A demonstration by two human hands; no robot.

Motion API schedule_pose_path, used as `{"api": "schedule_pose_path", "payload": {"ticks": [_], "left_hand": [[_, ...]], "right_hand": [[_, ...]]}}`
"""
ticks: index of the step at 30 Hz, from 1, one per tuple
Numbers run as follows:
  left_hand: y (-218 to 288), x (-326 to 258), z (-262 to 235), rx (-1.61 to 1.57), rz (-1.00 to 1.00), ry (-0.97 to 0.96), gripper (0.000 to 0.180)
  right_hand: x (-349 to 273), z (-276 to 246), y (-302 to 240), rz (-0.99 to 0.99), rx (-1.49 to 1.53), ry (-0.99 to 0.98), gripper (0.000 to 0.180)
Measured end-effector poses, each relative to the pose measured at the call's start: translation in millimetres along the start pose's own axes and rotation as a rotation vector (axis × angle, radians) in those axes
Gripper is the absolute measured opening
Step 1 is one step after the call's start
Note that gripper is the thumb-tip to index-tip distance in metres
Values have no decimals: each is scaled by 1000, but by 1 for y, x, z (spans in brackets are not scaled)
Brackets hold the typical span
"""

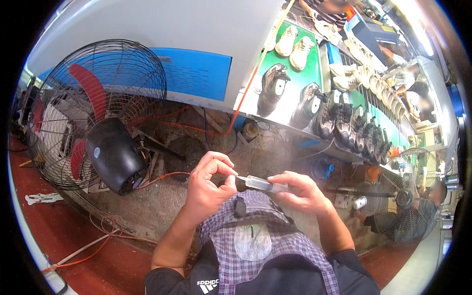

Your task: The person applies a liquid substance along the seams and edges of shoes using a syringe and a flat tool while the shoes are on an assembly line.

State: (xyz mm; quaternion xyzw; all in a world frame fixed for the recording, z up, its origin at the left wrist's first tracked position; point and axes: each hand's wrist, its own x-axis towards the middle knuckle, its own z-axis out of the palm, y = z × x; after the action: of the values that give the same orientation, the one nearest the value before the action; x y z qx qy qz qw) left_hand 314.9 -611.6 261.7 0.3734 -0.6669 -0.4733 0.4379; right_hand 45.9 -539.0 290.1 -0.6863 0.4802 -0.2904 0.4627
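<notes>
A clear plastic syringe (259, 184) lies roughly level in front of my chest, its narrow tip toward the left. My right hand (301, 192) grips the rear of its barrel between thumb and fingers. At the other end, the thumb and forefinger of my left hand (210, 183) pinch together at the pale, narrow tip. Whether a needle or a cap sits between those fingertips is too small to tell. Below both hands is the checked apron (223, 216) that I wear, with a pale patch on it.
A large black floor fan (115, 155) with red blades stands at the left. Ahead on the right, dark sneakers (339, 120) and pale ones (300, 53) line a green-topped bench (309, 73). An orange cable (244, 96) hangs nearby. Another fan (404, 198) and people are at right.
</notes>
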Motion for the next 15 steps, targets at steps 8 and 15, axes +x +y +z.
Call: {"api": "schedule_pose_path", "payload": {"ticks": [8,15], "left_hand": [[6,0,3,-88,-30,15,12],[22,1,2,-16,0,-50,12]], "right_hand": [[-14,-2,-1,70,247,20,37],[-19,-1,-3,51,241,23,39]]}}
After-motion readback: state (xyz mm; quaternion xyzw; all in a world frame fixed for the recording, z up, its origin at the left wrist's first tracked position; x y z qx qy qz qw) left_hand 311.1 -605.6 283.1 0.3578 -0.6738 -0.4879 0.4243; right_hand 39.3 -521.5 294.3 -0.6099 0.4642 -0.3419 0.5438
